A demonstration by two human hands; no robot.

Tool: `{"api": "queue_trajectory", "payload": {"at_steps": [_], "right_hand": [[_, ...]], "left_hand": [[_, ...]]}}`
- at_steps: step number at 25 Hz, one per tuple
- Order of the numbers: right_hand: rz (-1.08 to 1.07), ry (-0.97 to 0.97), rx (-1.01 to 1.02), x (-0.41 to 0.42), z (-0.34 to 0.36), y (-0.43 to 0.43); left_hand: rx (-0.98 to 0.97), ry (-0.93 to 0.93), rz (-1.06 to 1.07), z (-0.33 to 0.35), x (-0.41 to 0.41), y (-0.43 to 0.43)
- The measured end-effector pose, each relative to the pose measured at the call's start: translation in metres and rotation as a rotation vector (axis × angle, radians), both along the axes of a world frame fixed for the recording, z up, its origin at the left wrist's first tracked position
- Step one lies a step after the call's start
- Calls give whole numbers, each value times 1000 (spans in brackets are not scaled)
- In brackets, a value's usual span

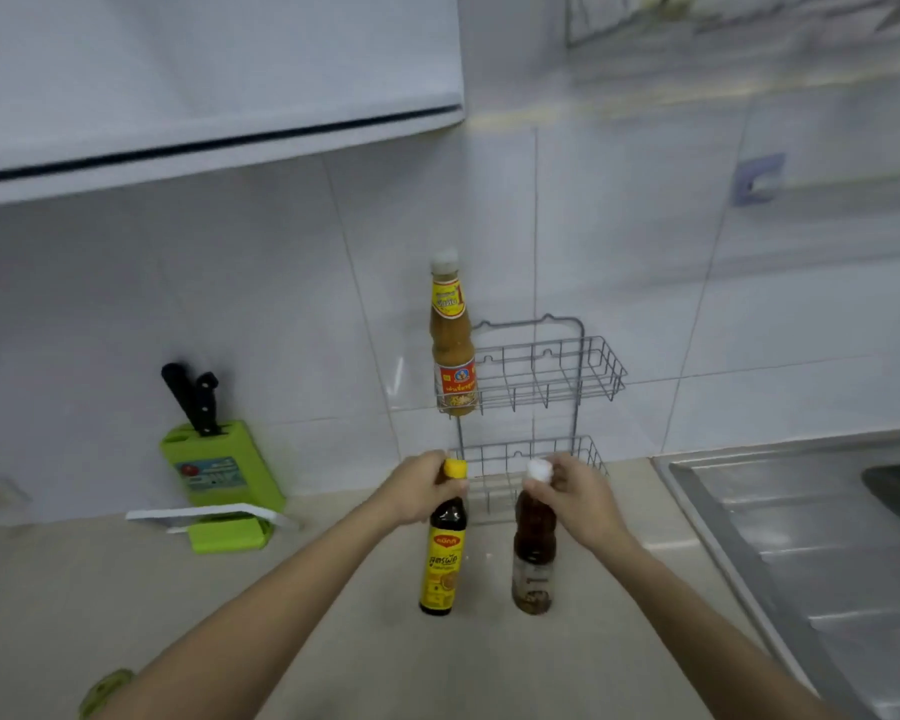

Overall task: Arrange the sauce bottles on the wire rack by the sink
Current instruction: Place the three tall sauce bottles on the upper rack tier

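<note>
At 9 o'clock a green knife block (224,467) leans by the tiled wall (281,283), two black handles sticking up, with a white and green board (214,522) lying at its foot. A green scrap (106,691) peeks in at 7 o'clock on the beige counter (333,641).

The left hand (419,493) is closed around the neck of the dark bottle (442,553), just under its yellow cap; the bottle stands upright on the counter, slightly below centre. Above it, at 12 o'clock, the orange bottle (452,345) stands upright in the left end of the rack (541,376) top shelf. The rack's lower shelf sits empty-looking behind both hands, though partly hidden.

Just right of the dark bottle, apart from it, the brown bottle (533,553) stands on the counter. The right hand (575,496) pinches its white cap with curled fingers.

At 3 o'clock lies the steel sink (801,537).
</note>
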State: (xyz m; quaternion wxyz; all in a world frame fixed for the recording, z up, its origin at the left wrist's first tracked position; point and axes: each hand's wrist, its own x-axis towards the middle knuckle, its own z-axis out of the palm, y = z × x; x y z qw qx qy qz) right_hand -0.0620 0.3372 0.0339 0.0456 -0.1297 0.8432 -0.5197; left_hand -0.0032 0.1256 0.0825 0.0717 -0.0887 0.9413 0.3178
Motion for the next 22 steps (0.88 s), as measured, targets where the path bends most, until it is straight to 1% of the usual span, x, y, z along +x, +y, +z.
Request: {"api": "queue_trajectory", "payload": {"at_steps": [3,6,9,12,14,18,22], "right_hand": [[-90,189,-176,-20,84,3],[-183,340,-345,-33,159,0],[-250,483,-386,-46,207,-8],[-252,560,-388,-61,223,-16],[-247,556,-387,-72,219,-19],[-165,508,-361,-92,197,-24],[22,440,-347,-104,189,-26]], "left_hand": [[-9,129,-74,71,-21,3],[19,317,-82,134,-34,12],[66,509,-19,172,-39,20],[101,665,72,178,-44,27],[116,727,90,167,-51,27],[118,691,44,139,-64,28],[59,735,12,124,-76,35]]}}
